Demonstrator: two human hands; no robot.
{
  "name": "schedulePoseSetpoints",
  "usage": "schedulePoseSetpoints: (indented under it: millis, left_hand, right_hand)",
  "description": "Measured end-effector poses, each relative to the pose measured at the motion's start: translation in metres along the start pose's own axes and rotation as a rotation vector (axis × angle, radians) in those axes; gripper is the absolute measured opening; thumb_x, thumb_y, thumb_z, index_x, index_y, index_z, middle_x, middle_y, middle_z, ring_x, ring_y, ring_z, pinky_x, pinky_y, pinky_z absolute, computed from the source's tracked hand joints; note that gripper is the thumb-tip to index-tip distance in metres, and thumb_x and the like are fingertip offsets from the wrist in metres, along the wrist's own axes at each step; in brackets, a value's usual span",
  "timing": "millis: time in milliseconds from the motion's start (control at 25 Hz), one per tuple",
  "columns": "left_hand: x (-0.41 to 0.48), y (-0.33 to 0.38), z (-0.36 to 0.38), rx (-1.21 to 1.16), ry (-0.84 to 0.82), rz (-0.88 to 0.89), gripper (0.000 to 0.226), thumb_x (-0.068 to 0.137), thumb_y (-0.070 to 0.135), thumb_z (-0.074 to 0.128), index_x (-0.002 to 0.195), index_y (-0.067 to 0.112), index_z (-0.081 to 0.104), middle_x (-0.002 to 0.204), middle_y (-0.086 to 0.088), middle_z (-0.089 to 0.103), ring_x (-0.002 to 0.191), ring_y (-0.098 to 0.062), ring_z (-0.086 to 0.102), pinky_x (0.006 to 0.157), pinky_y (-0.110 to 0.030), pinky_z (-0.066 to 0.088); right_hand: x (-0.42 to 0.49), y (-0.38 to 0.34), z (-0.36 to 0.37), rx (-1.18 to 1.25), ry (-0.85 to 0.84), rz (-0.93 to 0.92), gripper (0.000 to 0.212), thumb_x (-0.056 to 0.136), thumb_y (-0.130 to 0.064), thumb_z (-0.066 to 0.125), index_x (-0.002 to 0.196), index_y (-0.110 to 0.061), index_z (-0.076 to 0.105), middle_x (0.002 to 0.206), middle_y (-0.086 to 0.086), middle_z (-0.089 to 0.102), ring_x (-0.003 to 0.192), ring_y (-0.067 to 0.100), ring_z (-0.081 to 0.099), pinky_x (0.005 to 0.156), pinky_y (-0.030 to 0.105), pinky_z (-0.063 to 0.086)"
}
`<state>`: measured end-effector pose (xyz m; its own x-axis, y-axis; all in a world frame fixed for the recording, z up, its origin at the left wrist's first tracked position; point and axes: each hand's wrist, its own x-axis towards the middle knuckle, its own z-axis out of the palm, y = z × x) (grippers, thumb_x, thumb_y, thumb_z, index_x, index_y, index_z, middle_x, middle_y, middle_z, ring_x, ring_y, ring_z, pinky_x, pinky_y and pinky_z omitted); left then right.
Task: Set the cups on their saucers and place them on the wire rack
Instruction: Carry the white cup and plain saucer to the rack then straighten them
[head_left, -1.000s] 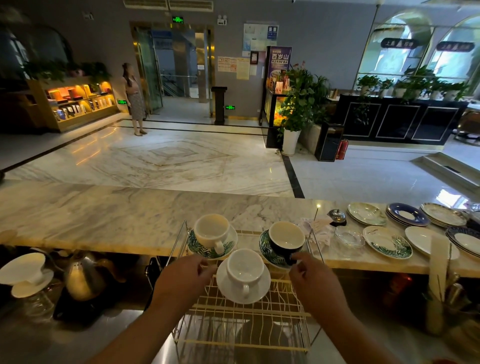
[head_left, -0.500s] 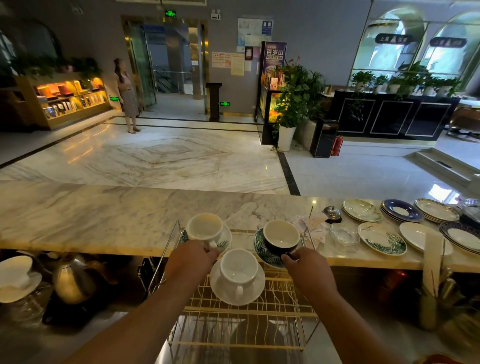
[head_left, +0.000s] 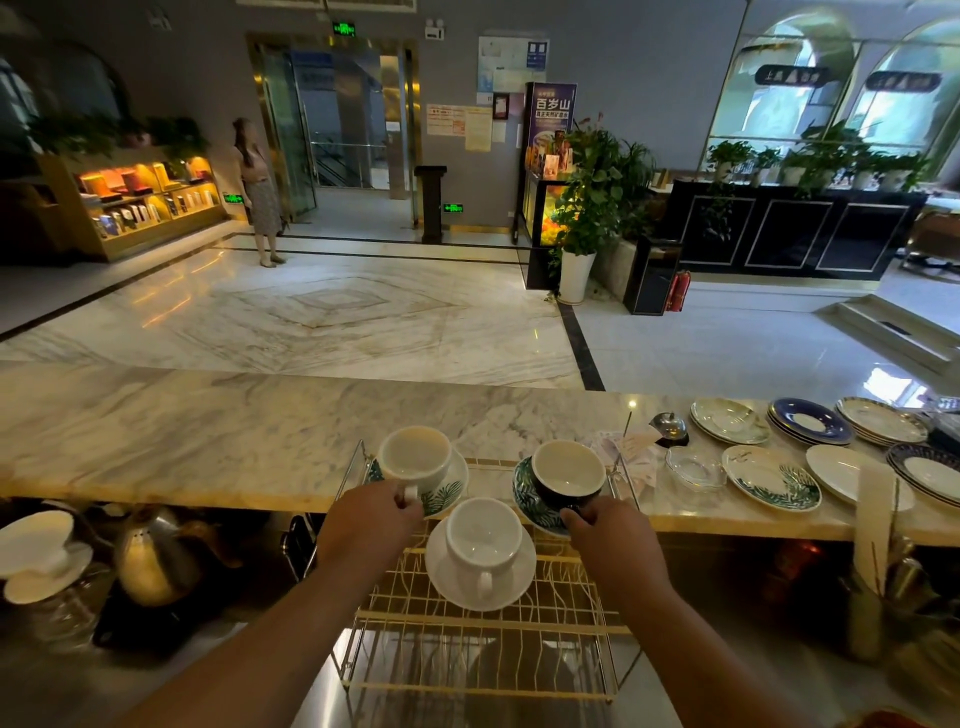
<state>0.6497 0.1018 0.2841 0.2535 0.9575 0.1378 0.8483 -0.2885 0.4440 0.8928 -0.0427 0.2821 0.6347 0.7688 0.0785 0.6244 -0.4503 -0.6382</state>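
Observation:
Three cups on saucers stand on the gold wire rack. At the back left, a white cup sits on a leaf-patterned saucer; my left hand grips its handle. At the back right, a dark cup with a white inside sits on a green leaf saucer; my right hand pinches its handle. Between my hands, at the front, a white cup rests on a plain white saucer.
Several loose saucers and plates lie on the marble counter to the right, beside a glass dish and a call bell. A metal kettle and another white cup stand lower left. A person stands far off.
Both hands have moved forward from the rack's front to the two rear cups and closed on their handles. The view has shifted slightly.

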Motion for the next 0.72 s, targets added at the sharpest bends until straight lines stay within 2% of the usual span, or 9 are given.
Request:
schedulePoseSetpoints:
  millis: [160,280,440,520,560,640,720]
  left_hand:
    - [0.003,-0.008,-0.002,0.01,0.003,-0.031,0.032,0.087,0.048,0.061,0.062,0.029,0.06,0.057,0.005,0.06,0.053,-0.009,0.056,0.046,-0.026,0.035]
    - [0.002,-0.01,0.0,-0.007,-0.013,-0.023,0.032,0.088,0.051,0.061,0.065,0.029,0.063,0.058,0.006,0.062,0.055,-0.009,0.058,0.048,-0.027,0.044]
    - [0.006,-0.017,-0.012,0.075,0.059,0.054,0.044,0.08,0.073,0.051,0.069,0.032,0.062,0.06,0.011,0.06,0.055,-0.003,0.056,0.051,-0.026,0.05]
    - [0.021,-0.017,-0.024,0.056,0.115,0.134,0.046,0.076,0.078,0.05,0.082,0.033,0.061,0.075,0.013,0.062,0.063,-0.002,0.057,0.056,-0.028,0.052]
    - [0.03,-0.014,-0.028,0.032,0.098,0.161,0.047,0.076,0.077,0.055,0.094,0.035,0.061,0.087,0.013,0.062,0.072,-0.005,0.059,0.061,-0.03,0.052]
    - [0.05,-0.001,-0.031,0.029,-0.025,0.175,0.066,0.073,0.075,0.065,0.124,0.033,0.057,0.117,0.005,0.061,0.099,-0.017,0.06,0.076,-0.036,0.052]
    - [0.065,0.015,-0.025,0.075,-0.142,0.15,0.088,0.067,0.078,0.069,0.14,0.033,0.047,0.138,0.0,0.053,0.119,-0.026,0.052,0.09,-0.042,0.051]
  right_hand:
    - [0.0,0.001,0.001,-0.031,0.007,-0.028,0.027,0.095,-0.039,0.064,0.071,-0.028,0.065,0.06,-0.004,0.067,0.052,0.007,0.063,0.057,0.036,0.061]
    - [0.0,0.0,0.0,-0.038,-0.011,-0.019,0.026,0.095,-0.042,0.063,0.074,-0.029,0.066,0.063,-0.003,0.067,0.055,0.007,0.064,0.06,0.037,0.061]
    - [0.007,0.002,-0.016,-0.196,-0.007,-0.073,0.036,0.092,-0.063,0.053,0.076,-0.033,0.063,0.067,-0.009,0.068,0.056,0.002,0.062,0.058,0.03,0.059]
    - [0.025,-0.001,-0.031,-0.235,0.066,-0.161,0.041,0.09,-0.068,0.051,0.093,-0.03,0.065,0.082,-0.008,0.071,0.065,0.003,0.063,0.058,0.025,0.053]
    - [0.037,-0.005,-0.037,-0.224,0.075,-0.204,0.044,0.088,-0.068,0.054,0.106,-0.028,0.063,0.094,-0.005,0.072,0.076,0.007,0.065,0.062,0.026,0.051]
    - [0.062,-0.016,-0.042,-0.238,-0.03,-0.256,0.062,0.082,-0.066,0.064,0.132,-0.03,0.052,0.123,0.001,0.065,0.105,0.02,0.061,0.08,0.036,0.053]
    - [0.08,-0.026,-0.038,-0.335,-0.192,-0.244,0.087,0.074,-0.068,0.07,0.147,-0.034,0.036,0.142,0.005,0.053,0.124,0.031,0.051,0.096,0.049,0.049]
